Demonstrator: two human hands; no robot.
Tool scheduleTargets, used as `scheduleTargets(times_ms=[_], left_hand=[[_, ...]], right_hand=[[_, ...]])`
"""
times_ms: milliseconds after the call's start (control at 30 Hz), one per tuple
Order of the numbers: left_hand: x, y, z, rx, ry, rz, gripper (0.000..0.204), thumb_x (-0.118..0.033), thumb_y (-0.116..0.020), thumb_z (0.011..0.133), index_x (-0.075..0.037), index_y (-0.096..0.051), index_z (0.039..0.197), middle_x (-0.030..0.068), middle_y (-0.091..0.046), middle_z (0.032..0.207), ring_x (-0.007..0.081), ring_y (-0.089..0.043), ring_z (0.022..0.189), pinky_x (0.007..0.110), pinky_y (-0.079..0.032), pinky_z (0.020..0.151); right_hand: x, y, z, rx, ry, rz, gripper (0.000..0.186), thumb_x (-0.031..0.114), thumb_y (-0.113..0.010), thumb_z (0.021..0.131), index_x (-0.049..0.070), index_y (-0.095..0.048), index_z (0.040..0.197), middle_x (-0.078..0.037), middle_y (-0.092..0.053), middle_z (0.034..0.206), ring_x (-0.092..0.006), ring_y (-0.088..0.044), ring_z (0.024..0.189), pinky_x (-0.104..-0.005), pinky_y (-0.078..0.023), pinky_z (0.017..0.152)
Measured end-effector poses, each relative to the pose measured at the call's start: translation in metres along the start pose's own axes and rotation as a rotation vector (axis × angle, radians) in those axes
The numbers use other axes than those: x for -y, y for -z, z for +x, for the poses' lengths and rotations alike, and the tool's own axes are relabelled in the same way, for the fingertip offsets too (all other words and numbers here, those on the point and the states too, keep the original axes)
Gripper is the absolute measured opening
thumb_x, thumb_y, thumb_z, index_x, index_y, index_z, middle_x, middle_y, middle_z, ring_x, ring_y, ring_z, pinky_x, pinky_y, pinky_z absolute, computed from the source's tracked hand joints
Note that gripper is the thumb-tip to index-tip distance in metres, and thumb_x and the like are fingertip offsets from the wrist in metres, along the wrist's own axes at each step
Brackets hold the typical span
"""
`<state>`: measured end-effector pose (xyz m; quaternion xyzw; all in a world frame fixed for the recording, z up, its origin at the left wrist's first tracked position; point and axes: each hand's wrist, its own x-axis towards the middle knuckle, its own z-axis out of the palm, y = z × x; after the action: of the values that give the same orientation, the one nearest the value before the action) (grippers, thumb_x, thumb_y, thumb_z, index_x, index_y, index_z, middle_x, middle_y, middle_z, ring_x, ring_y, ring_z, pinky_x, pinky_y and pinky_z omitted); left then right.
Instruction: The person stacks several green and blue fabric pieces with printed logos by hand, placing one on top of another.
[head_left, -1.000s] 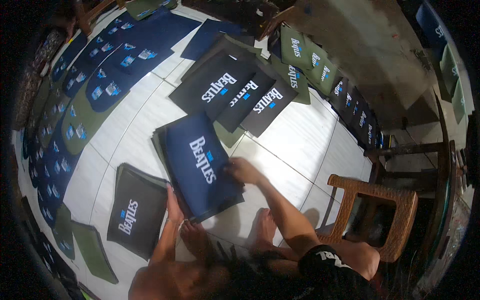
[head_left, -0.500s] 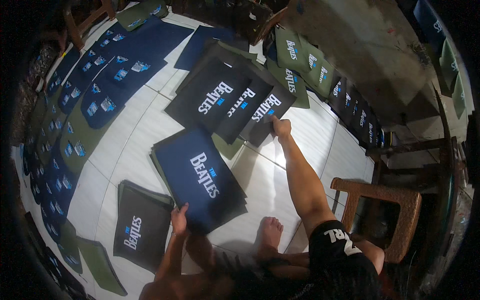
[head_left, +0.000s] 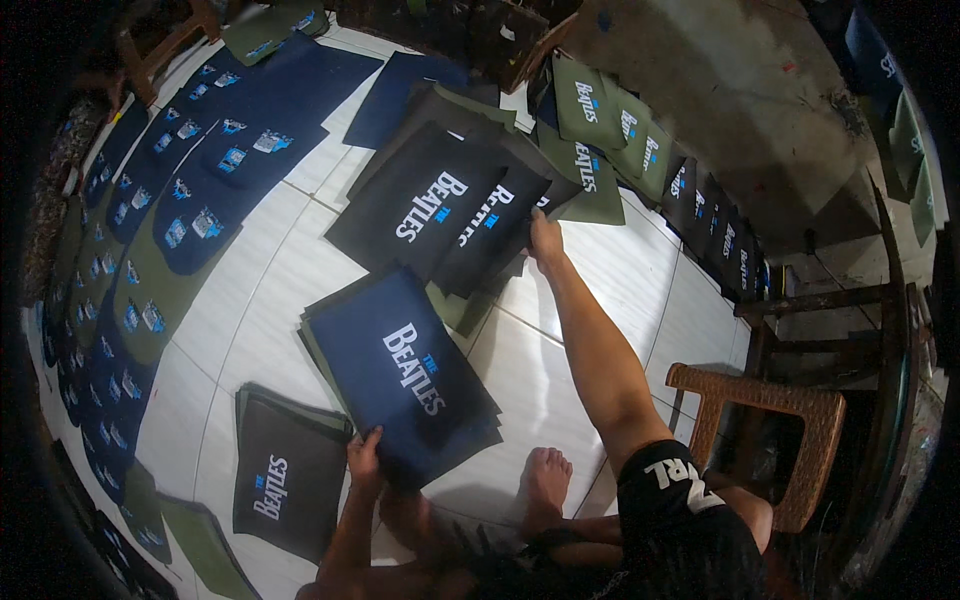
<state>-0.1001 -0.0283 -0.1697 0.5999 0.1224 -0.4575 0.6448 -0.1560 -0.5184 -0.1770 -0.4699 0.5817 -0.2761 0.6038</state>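
My left hand [head_left: 365, 460] pinches the lower left corner of a stack topped by a navy printed sheet [head_left: 370, 350], its thumb on top. Blue and white lettering marks that sheet, and green edges show beneath. Ahead of it, several overlapping black printed sheets [head_left: 395, 175] lie fanned out. With arm stretched forward, my right hand [head_left: 545, 242] is closed on the right edge of these black printed sheets; its fingertips are partly hidden. To the left of my left hand lies another stack with a dark printed sheet [head_left: 300, 450] on top.
Navy and green pieces with small blue prints [head_left: 200, 170] spread over the left floor. Green printed sheets [head_left: 590, 110] and a row of black ones [head_left: 715, 225] lie far right. A brown stool [head_left: 760, 395] stands at right, near my bare foot [head_left: 548, 485].
My right hand has moved slightly left and away from me. The rightmost black sheet's lettering is now mostly covered by its neighbour. My left hand stays at the navy stack's corner.
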Motion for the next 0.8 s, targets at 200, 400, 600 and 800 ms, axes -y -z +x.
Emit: scheduleTargets(times_ms=[200, 400, 600, 800], left_hand=[[0.01, 0.012, 0.006, -0.061, 0.06, 0.006, 0.02, -0.012, -0.063, 0.087, 0.006, -0.064, 0.096, 0.0078, -0.066, 0.092, 0.0159, -0.061, 0.08, 0.028, -0.047, 0.074], [0.018, 0.001, 0.008, 0.023, -0.052, 0.072, 0.02, -0.015, -0.064, 0.087, 0.003, -0.065, 0.095, 0.0049, -0.066, 0.087, 0.0136, -0.059, 0.072, 0.028, -0.047, 0.067], [0.006, 0.017, 0.003, 0.039, -0.092, 0.266, 0.022, -0.016, -0.063, 0.088, 0.005, -0.064, 0.097, 0.0062, -0.066, 0.089, 0.0145, -0.06, 0.076, 0.029, -0.047, 0.071], [-0.008, 0.013, -0.008, -0.016, -0.022, 0.165, 0.03, -0.013, -0.06, 0.088, 0.007, -0.058, 0.111, 0.0092, -0.065, 0.1, 0.0175, -0.06, 0.086, 0.032, -0.047, 0.078]], right_hand=[[0.022, -0.046, -0.004, -0.226, 0.075, -0.325, 0.051, 0.031, -0.08, 0.068, -0.01, -0.065, 0.095, -0.016, -0.068, 0.089, -0.0243, -0.067, 0.077, -0.0363, -0.053, 0.063], [0.001, -0.042, 0.042, -0.133, -0.034, -0.204, 0.044, 0.018, -0.081, 0.065, -0.009, -0.064, 0.096, -0.016, -0.067, 0.091, -0.0259, -0.067, 0.077, -0.0365, -0.053, 0.063], [0.018, -0.117, 0.01, -0.406, -0.009, -0.336, 0.055, 0.022, -0.082, 0.065, -0.009, -0.061, 0.105, -0.02, -0.066, 0.103, -0.0296, -0.065, 0.092, -0.0382, -0.052, 0.078], [0.046, -0.134, -0.015, -0.253, 0.042, -0.302, 0.055, 0.019, -0.083, 0.061, -0.008, -0.06, 0.103, -0.029, -0.062, 0.111, -0.0395, -0.061, 0.105, -0.0417, -0.051, 0.088]])
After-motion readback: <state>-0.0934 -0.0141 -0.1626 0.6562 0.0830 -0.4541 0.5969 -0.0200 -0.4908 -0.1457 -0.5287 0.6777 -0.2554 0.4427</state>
